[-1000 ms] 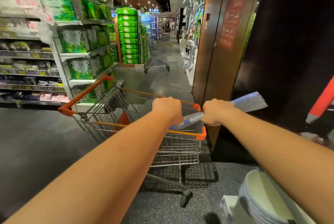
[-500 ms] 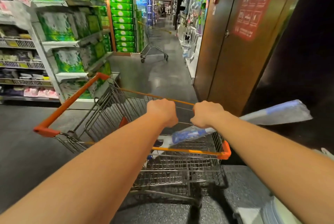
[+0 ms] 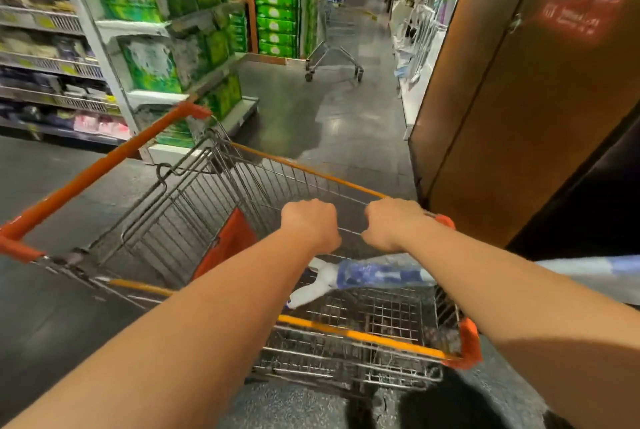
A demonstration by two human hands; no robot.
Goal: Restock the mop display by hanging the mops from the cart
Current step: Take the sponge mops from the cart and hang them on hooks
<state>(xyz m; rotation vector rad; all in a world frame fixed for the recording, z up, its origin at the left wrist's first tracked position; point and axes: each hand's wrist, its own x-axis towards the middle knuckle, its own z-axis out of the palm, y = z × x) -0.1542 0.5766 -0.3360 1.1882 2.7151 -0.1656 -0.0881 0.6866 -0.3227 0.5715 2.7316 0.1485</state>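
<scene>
An orange-trimmed wire shopping cart (image 3: 363,330) stands side-on right in front of me, its orange push handle (image 3: 104,160) at the left. My left hand (image 3: 310,224) and my right hand (image 3: 391,226) are both closed on the cart's far top rim, close together. One mop (image 3: 374,274) wrapped in clear and blue plastic lies across the basket below my right forearm. Its white end rests inside the cart and its other end sticks out past the right side. Hanging cleaning tools (image 3: 420,20) line the right side of the aisle ahead.
A tall brown wooden door (image 3: 502,117) stands close on the right. Shelves of green packs (image 3: 149,58) fill the left corner. A second cart (image 3: 334,54) is parked further down the aisle. Dark floor (image 3: 332,124) runs between them.
The cart has rolled and swung further toward the aisle with both hands on its rim. The mop now lies lower in the basket, under my right forearm.
</scene>
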